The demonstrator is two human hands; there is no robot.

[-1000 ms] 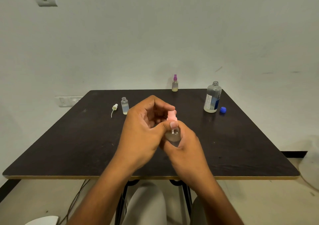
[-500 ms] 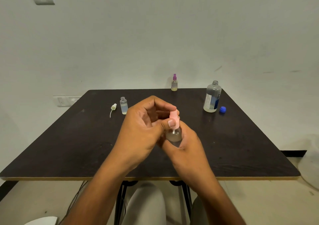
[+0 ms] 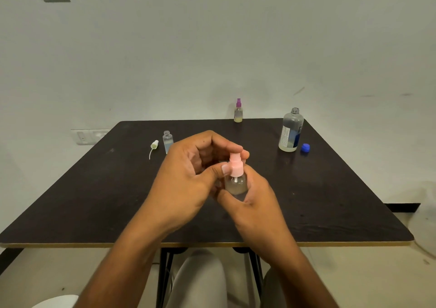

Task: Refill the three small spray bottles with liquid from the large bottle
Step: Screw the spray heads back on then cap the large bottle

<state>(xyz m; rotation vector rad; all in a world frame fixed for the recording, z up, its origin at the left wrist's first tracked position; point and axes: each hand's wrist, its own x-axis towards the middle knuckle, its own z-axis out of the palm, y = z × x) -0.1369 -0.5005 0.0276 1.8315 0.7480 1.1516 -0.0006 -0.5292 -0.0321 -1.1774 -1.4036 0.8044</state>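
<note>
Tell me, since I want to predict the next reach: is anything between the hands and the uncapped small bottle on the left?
Nothing visible. The uncapped small clear bottle stands just behind the left hand; its white spray top lies beside it, off the path. Both hands hold the pink-capped round bottle.

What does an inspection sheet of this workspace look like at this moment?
Surface: dark table, bare in front.
Job's things: pink-topped bottle held upright; purple-topped bottle at far edge; open small bottle beside its white sprayer; large bottle uncapped, blue cap beside it.
Clutter: nothing seen.
Grippers: left hand pinches the pink top; right hand grips the bottle body.
Cables: nothing clearly seen.
Surroundings: pale wall, wall socket.
</note>
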